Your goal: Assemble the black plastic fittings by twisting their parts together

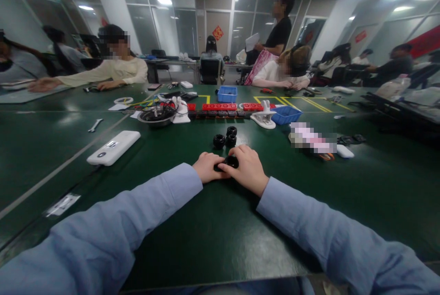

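My left hand (207, 167) and my right hand (248, 168) meet on the green table (213, 226), both curled around a small black round part (229, 162) held between them. Just beyond my fingers stand three more black round parts (226, 138) in a tight cluster, apart from my hands. Both my forearms, in light blue sleeves, rest on the table.
A white power bank (113, 147) lies to the left, a small wrench (95, 125) further left. Behind are a black bowl with cables (157, 117), red and black strips (220, 110), two blue bins (286, 114), a white clamp (264, 117). Several people sit around the far tables.
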`<state>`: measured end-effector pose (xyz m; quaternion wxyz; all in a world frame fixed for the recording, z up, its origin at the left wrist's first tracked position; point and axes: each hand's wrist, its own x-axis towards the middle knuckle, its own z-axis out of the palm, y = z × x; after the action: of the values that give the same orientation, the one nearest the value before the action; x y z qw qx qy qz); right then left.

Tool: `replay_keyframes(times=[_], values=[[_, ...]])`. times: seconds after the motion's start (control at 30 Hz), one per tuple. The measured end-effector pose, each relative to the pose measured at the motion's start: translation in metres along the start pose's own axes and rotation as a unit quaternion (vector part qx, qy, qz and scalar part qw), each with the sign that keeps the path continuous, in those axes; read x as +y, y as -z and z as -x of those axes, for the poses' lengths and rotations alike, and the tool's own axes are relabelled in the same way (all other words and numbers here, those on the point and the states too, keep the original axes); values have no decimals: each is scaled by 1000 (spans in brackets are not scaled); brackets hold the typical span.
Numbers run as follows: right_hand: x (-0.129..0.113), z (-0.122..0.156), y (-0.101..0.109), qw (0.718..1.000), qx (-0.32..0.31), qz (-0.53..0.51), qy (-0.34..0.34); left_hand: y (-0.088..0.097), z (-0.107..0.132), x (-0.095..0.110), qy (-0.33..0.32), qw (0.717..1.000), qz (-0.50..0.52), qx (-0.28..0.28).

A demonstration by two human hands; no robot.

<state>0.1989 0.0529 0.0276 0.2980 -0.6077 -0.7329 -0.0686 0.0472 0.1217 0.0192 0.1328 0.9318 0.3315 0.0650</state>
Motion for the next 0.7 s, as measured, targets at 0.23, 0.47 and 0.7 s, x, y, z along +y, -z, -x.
replay_keyframes(times=[0.23, 0.47, 0.7], values=[[-1, 1, 2, 999, -24, 2, 25, -1, 0, -1, -11, 1000, 7, 7], [2, 5, 5, 991, -46, -67, 103, -1, 0, -1, -6, 1000, 12, 12], [3, 5, 5, 981, -55, -127, 135, 0, 0, 0, -5, 1000, 3, 2]])
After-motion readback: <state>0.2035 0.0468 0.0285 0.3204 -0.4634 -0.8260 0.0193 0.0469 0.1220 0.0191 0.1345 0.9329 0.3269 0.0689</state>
